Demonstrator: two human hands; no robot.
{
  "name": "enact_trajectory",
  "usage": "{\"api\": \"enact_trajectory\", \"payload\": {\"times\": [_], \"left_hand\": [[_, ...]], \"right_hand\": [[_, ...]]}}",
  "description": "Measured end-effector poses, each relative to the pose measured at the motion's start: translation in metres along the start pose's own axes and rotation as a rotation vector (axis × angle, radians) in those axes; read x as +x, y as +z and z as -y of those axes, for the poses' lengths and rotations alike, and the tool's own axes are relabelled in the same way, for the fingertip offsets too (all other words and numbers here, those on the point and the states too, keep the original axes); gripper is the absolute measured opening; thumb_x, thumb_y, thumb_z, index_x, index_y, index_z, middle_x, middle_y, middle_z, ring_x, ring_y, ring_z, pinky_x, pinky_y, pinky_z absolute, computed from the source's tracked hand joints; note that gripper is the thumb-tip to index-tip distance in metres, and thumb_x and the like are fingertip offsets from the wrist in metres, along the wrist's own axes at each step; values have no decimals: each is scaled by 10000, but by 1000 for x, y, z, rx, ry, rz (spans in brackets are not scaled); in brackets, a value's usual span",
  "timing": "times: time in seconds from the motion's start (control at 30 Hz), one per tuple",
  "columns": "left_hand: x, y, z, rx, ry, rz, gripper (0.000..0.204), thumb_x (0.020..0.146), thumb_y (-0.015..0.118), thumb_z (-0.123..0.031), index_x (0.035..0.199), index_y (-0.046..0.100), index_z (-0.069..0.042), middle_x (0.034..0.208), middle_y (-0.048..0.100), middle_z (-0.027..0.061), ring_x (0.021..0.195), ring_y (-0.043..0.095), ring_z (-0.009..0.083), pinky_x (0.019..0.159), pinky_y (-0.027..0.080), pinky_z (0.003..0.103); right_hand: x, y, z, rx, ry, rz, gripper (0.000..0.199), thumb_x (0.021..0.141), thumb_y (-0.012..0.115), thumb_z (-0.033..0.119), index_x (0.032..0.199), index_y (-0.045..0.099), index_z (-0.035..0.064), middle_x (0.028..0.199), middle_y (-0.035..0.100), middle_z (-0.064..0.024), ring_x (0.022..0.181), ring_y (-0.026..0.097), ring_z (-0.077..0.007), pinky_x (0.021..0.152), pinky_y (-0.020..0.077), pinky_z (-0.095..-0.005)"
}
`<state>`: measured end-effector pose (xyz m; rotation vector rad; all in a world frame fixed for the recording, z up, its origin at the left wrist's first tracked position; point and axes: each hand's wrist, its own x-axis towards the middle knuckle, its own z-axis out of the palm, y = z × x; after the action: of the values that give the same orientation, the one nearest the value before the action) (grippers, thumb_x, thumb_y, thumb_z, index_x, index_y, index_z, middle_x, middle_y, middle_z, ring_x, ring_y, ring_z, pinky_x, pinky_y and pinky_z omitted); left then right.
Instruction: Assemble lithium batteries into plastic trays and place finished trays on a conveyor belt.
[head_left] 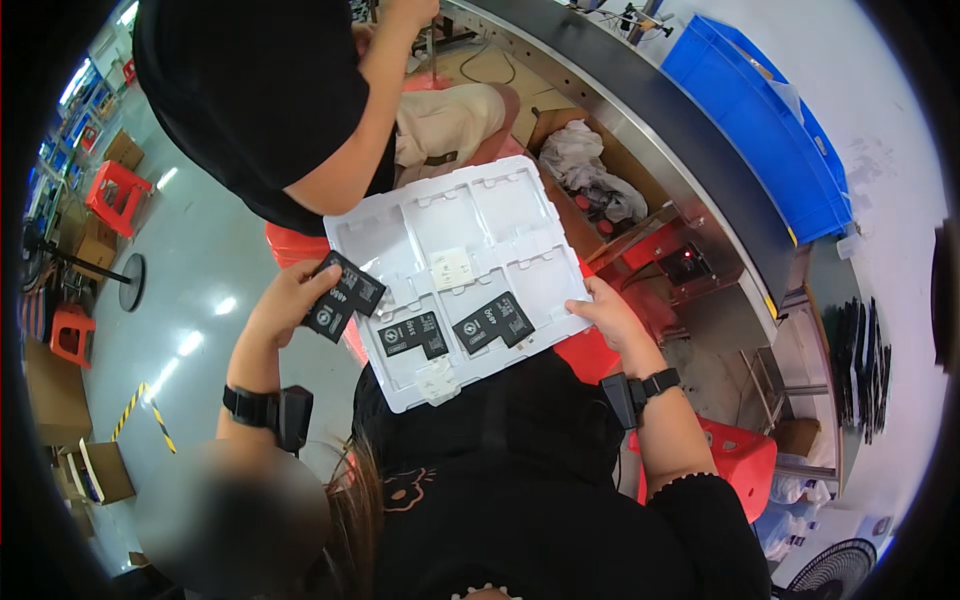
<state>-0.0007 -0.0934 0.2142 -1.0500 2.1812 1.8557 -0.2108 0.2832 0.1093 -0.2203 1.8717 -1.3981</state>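
Near the middle of the frame a white plastic tray (500, 215) with several moulded pockets lies tilted across the person's lap. The left hand (285, 300), at centre left, has its fingers closed around a small stack of black packs (343, 295), held just off the tray's left edge. The right hand (612, 315) grips the tray's right rim, its fingers curled under the edge and hidden there, so how tightly they close cannot be told.

Two more black packs (452, 328) already lie side by side in the lower pockets, and a small white piece (451, 268) sits in a pocket above them. The upper pockets look bare.

The step in hand seems to be filling the tray, with only a few pockets done. The next move probably calls for bringing one pack from the stack over a free pocket and laying it flat, while the right hand keeps the tray level.

A co-worker in a black shirt (250, 90) stands at upper left, and a blue bin (760, 120) sits at upper right.
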Motion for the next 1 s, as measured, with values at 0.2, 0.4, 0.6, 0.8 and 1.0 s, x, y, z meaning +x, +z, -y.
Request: {"api": "enact_trajectory", "payload": {"times": [0.2, 0.4, 0.6, 0.8, 1.0], "left_hand": [[17, -11, -20, 153, 26, 57, 348, 861, 626, -310, 988, 632, 14, 805, 635, 33, 679, 585, 84, 615, 468, 228], [67, -5, -39, 218, 80, 112, 398, 855, 641, -342, 982, 638, 36, 811, 642, 50, 691, 599, 99, 643, 484, 240], [107, -4, -27, 147, -30, 242, 424, 860, 646, -350, 1029, 606, 37, 852, 645, 58, 713, 616, 96, 648, 506, 238], [105, 11, -30, -81, 23, 234, 423, 867, 630, -379, 1015, 601, 16, 819, 622, 32, 682, 585, 87, 621, 479, 227], [118, 63, -57, 49, 61, 194, 409, 850, 644, -378, 1000, 617, 1, 786, 617, 19, 631, 569, 83, 577, 466, 240]], "right_hand": [[-7, -6, 19, -56, 37, -4, 359, 788, 649, 146, 1084, 513, -4, 937, 592, -86, 755, 563, -139, 521, 415, -262], [-4, -5, 24, -33, 35, 55, 342, 777, 665, 139, 1053, 513, 5, 901, 577, -60, 751, 550, -121, 577, 421, -247], [-1, -7, 12, -1, -6, 37, 336, 780, 658, 128, 1055, 515, -3, 953, 580, -70, 807, 552, -130, 618, 432, -259], [-3, -6, 16, 12, 18, 64, 369, 785, 651, 116, 1098, 502, -12, 1004, 575, -75, 862, 549, -133, 674, 433, -262], [-1, -9, 15, -3, -2, 80, 440, 789, 649, 115, 1176, 492, -26, 1055, 574, -74, 939, 550, -134, 786, 440, -262]]}}
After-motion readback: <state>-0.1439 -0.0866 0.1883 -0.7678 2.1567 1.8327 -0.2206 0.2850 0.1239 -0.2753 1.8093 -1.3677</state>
